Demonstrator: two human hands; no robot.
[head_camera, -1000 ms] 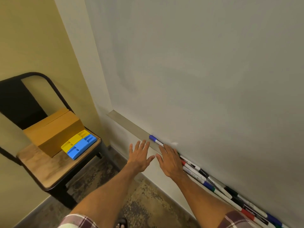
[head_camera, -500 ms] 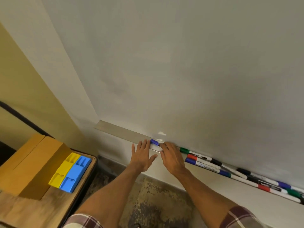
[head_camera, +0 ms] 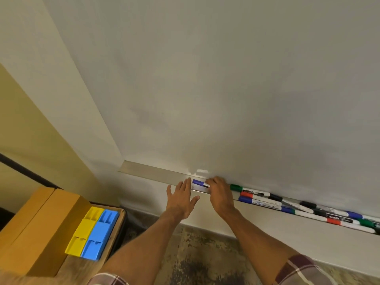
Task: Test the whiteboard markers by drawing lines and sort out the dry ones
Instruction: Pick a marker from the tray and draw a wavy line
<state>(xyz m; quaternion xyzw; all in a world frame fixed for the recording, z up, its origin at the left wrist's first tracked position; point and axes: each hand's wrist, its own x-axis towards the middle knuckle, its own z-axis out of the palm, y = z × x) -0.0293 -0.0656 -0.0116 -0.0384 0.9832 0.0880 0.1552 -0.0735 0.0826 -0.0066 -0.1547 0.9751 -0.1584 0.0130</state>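
Where the metal ledge [head_camera: 152,171] runs along the foot of the whiteboard [head_camera: 226,79], a blue-capped marker [head_camera: 198,182] lies lengthwise, its cap pointing left and its white barrel vanishing under the right hand [head_camera: 221,195]. That hand's fingers curl down over the barrel and grip it against the ledge. The left hand [head_camera: 181,199] is just beside the cap, flat and wide, fingers spread, its fingertips at the ledge's front edge and holding nothing.

To the right of the gripped marker the other markers [head_camera: 287,204] lie on the same ledge, packed end to end and side by side: white barrels with green, red, blue and black caps, trailing off to the frame's right edge. The board above them is blank.

Left of the board stands a pale yellow wall [head_camera: 30,130]. Below it a wooden seat [head_camera: 67,270] carries a cardboard box [head_camera: 41,227], with a yellow tray [head_camera: 84,229] and a blue tray [head_camera: 100,233] touching side by side against the box. The floor [head_camera: 195,258] is mottled brown and grey. Plaid sleeves [head_camera: 302,270] show at the bottom.
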